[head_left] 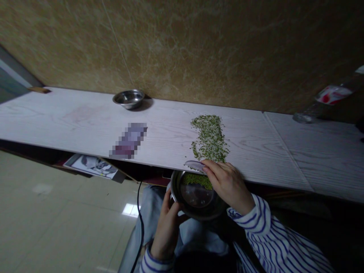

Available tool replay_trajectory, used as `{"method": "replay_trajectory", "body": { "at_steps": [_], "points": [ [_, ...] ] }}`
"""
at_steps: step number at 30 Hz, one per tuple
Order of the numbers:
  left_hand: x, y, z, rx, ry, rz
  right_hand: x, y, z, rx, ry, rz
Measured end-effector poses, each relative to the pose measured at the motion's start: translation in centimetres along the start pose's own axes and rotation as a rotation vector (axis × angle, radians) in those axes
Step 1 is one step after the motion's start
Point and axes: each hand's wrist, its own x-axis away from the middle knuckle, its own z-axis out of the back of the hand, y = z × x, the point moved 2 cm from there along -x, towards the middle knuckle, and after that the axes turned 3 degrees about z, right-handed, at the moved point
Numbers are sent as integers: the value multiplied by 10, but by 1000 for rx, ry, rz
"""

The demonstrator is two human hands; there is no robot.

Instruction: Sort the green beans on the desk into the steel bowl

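One counter [170, 131] spans the frame's middle. Below its edge, lower centre, a steel bowl [196, 199] is held at its left side by the left hand [167, 223]; should that grip slip, it could spill. The right hand [229, 184] pinches a thin scraper [193, 165]; sweeping too fast could scatter the green grains [211, 138] lying right of centre past the rim.

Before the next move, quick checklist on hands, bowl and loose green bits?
1. Left hand on the large bowl: ok, at its rim.
2. Right hand gripping the pale flat piece: ok, pinched near one end.
3. Large bowl below the counter edge: ok.
4. Counter free of green bits: not ok, a patch lies spread.
5. Small bowl apart from the patch: ok.
6. Large bowl's weight supported underneath: cannot tell.
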Motion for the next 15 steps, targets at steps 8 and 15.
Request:
{"method": "replay_trajectory", "body": {
  "at_steps": [8, 15],
  "points": [
    [1, -1, -3, 9, -5, -10, 5, -1, 4, -22, -25, 4],
    [-3, 3, 6, 29, 29, -15, -9, 0, 0, 123, 61, -137]
  ]
}}
